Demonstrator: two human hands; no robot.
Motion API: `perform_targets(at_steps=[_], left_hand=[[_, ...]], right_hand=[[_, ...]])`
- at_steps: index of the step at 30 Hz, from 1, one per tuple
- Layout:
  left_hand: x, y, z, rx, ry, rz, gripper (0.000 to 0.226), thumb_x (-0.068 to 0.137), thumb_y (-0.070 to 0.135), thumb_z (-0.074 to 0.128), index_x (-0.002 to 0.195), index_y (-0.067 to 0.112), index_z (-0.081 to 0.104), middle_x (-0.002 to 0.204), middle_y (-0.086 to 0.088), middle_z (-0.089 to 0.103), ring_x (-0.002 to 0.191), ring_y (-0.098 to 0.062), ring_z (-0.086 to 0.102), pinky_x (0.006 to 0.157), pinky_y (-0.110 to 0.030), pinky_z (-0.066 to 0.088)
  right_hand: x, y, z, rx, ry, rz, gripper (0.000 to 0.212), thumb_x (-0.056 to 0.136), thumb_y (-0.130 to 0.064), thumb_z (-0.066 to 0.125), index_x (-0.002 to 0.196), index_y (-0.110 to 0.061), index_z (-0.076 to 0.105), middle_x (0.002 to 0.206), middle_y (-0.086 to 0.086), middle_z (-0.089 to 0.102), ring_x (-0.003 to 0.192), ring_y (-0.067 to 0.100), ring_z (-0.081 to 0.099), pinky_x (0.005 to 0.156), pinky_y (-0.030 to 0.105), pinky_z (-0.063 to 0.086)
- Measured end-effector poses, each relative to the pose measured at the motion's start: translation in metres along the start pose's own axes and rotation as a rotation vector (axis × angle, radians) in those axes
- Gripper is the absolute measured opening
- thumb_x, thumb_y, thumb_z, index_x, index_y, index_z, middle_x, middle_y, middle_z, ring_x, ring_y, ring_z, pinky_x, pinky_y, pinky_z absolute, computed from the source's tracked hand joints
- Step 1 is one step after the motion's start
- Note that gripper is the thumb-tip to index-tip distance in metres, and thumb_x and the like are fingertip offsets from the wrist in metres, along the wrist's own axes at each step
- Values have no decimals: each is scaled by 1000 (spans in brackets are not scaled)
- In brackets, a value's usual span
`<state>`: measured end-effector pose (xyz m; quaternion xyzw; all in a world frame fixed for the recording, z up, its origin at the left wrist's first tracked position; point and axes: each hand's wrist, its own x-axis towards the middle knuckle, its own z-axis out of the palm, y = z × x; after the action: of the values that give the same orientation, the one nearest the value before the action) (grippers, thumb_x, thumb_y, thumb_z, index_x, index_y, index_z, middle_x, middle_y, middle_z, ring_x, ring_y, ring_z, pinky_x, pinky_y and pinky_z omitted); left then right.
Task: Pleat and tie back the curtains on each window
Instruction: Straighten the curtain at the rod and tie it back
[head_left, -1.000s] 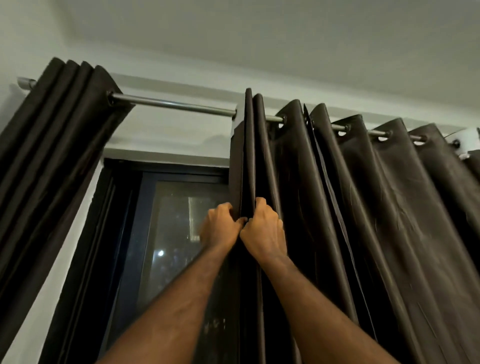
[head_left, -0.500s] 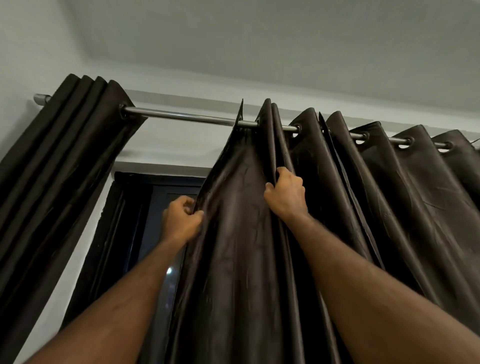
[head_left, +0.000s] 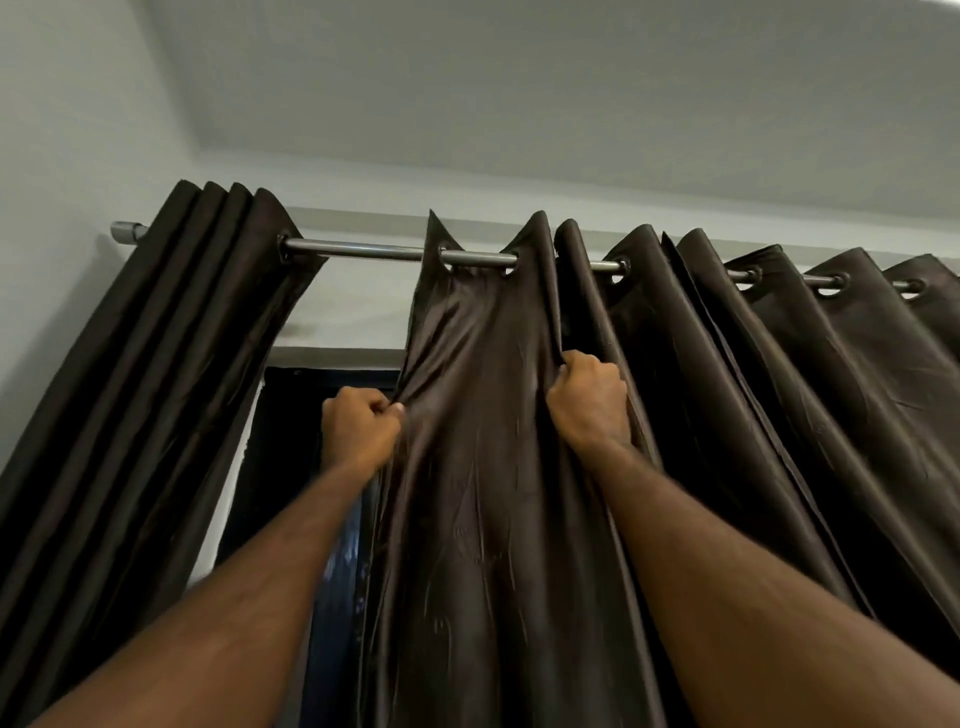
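Note:
A dark brown right curtain (head_left: 753, 395) hangs by eyelets from a metal rod (head_left: 358, 250). Its leading panel (head_left: 478, 467) is spread flat between my hands. My left hand (head_left: 358, 431) pinches the panel's left edge. My right hand (head_left: 589, 402) grips a fold at the panel's right side, higher up. To the right the curtain hangs in several loose folds. A second dark brown left curtain (head_left: 156, 389) hangs bunched in tight pleats at the rod's left end.
A dark window frame (head_left: 291, 441) shows in the gap between the two curtains, with glass (head_left: 343, 571) below my left forearm. White wall (head_left: 67, 156) stands on the left and the ceiling (head_left: 571, 93) is above.
My hands were together on gathered folds; the left hand has drawn the curtain's edge leftward and the panel now lies spread between them. The camera has tilted up.

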<state>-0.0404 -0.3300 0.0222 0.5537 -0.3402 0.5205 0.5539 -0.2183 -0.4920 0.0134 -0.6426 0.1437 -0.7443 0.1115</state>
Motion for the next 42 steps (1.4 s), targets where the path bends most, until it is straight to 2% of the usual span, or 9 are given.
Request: perform_targets(at_steps=[4, 7, 12, 17, 24, 27, 30, 34, 42], left_hand=[[-9, 16, 6, -68, -93, 122, 20, 82, 18, 78, 65, 8, 73, 55, -4, 63, 60, -22, 63, 59, -30, 45], [-15, 30, 11, -172, -125, 148, 38, 82, 9, 71, 46, 18, 60, 40, 7, 52, 45, -10, 49, 46, -28, 35], [-23, 40, 22, -222, -96, 144, 39, 86, 14, 67, 49, 11, 55, 44, 2, 48, 46, -14, 40, 49, -35, 35], [-30, 60, 32, -253, 40, 146, 19, 88, 15, 72, 73, 3, 75, 66, -10, 70, 65, -26, 67, 61, -36, 51], [-25, 91, 45, -249, 81, 58, 27, 89, 38, 73, 74, 16, 71, 59, 5, 61, 57, -9, 56, 56, -23, 42], [-20, 91, 42, -130, 41, 44, 18, 85, 28, 77, 74, 15, 71, 59, 7, 59, 55, -6, 54, 56, -21, 41], [-15, 91, 39, -85, 31, 15, 20, 87, 27, 76, 69, 25, 68, 65, 6, 65, 66, -11, 64, 71, -30, 55], [-13, 91, 37, -90, 38, 9, 12, 86, 27, 78, 79, 19, 73, 69, 6, 66, 69, -9, 64, 69, -25, 52], [-6, 91, 25, -129, -25, 22, 18, 82, 14, 82, 98, 9, 78, 79, 3, 71, 77, -10, 69, 82, -32, 59]], right_hand=[[-18, -48, 26, 114, -58, -57, 24, 99, -18, 47, 107, -15, 70, 106, 14, 69, 101, 36, 64, 83, 40, 53], [-24, -86, 44, 138, -208, -264, 19, 94, -12, 51, 79, -10, 63, 88, 12, 70, 88, 35, 65, 69, 37, 47], [-8, -67, 32, 138, -299, -243, 24, 99, -22, 52, 107, -19, 75, 105, 8, 72, 101, 30, 65, 88, 40, 56], [2, -35, 16, 163, -264, -184, 21, 98, -31, 56, 106, -26, 75, 102, 3, 70, 94, 25, 64, 83, 37, 55], [19, -16, -5, 286, -605, -262, 27, 90, -7, 56, 98, -13, 81, 94, 7, 76, 91, 16, 69, 71, 18, 52], [34, 1, -11, 288, -303, -230, 25, 82, -10, 61, 94, -20, 81, 93, 0, 76, 87, 14, 70, 84, 29, 59], [49, 25, -22, 60, 107, -134, 26, 88, -25, 66, 114, -21, 69, 120, 5, 60, 114, 27, 57, 98, 45, 50], [72, 53, -22, -9, -79, 39, 54, 92, -40, 70, 136, -13, 55, 137, 11, 51, 133, 33, 46, 105, 53, 43], [77, 36, -21, 136, -19, 134, 22, 93, -11, 67, 114, -8, 71, 118, 14, 68, 113, 33, 64, 91, 38, 55]])
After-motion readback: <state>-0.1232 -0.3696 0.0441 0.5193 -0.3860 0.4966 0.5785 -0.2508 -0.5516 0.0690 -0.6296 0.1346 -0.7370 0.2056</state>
